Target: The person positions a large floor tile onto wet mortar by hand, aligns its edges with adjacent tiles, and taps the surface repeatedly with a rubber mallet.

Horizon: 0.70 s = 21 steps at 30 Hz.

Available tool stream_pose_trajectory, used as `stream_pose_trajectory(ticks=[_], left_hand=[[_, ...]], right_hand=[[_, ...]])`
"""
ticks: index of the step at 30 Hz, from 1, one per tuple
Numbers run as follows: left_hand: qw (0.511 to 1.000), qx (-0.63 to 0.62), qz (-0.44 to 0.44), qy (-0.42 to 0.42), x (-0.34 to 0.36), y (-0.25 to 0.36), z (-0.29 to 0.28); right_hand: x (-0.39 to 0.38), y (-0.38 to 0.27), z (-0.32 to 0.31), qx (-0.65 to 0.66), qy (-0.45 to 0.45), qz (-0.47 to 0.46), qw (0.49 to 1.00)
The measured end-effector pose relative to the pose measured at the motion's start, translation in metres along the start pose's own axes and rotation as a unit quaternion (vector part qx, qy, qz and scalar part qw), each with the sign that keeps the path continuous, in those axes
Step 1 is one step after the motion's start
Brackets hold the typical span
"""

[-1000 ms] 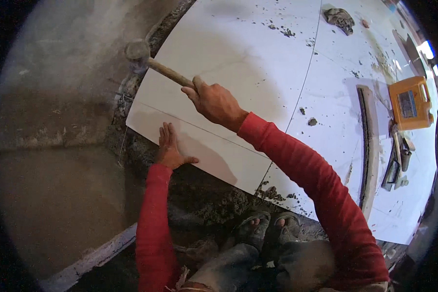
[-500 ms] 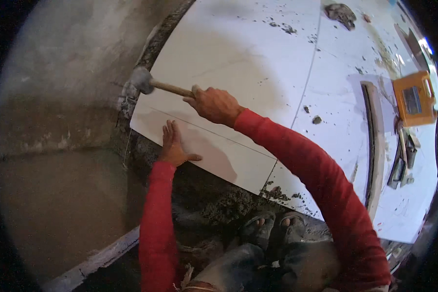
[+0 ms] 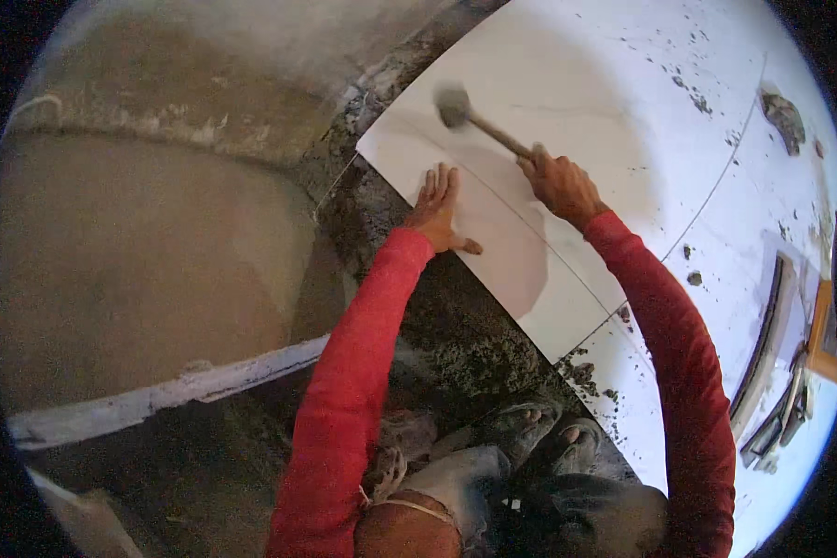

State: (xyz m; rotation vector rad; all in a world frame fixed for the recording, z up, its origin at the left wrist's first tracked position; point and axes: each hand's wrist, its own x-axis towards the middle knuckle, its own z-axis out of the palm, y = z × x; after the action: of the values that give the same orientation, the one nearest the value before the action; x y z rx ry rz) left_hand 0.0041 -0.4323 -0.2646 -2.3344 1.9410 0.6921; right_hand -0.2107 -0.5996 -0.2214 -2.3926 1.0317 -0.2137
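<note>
My right hand is wrapped round the wooden handle of a mallet. The mallet's dark, rounded head is slightly smeared by motion and appears over the pale tile near a joint line. My left hand rests flat, fingers stretched and thumb out, at the edge of a narrow white tile. That strip lies against a large white tile, with a thin joint between them. Dark, crumbly mortar borders the narrow tile's near side.
A rough wall rises at the far left, above a brown floor area. A pale ledge crosses the lower left. Rightward on the tiles are mortar crumbs, a long straight bar, hand tools and an orange container.
The whole view has swung, so the scene sits further right. The mallet head has moved from the wall-side tile edge to over the tile. My left hand stays on the narrow tile.
</note>
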Motion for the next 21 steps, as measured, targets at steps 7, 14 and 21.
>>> stream_pose_trajectory(ticks=[7,14,21], left_hand=[[1.000,0.029,0.001,0.005,0.005,-0.007,0.009],[1.000,0.016,-0.004,-0.015,0.006,-0.008,0.006],[1.000,0.002,-0.011,-0.017,0.005,-0.009,0.007]], right_hand=[[-0.011,0.004,0.002,0.084,0.110,-0.070,0.988],[-0.019,0.008,-0.010,0.156,0.133,-0.087,0.975],[-0.034,0.012,-0.014,0.136,0.160,-0.114,0.971]])
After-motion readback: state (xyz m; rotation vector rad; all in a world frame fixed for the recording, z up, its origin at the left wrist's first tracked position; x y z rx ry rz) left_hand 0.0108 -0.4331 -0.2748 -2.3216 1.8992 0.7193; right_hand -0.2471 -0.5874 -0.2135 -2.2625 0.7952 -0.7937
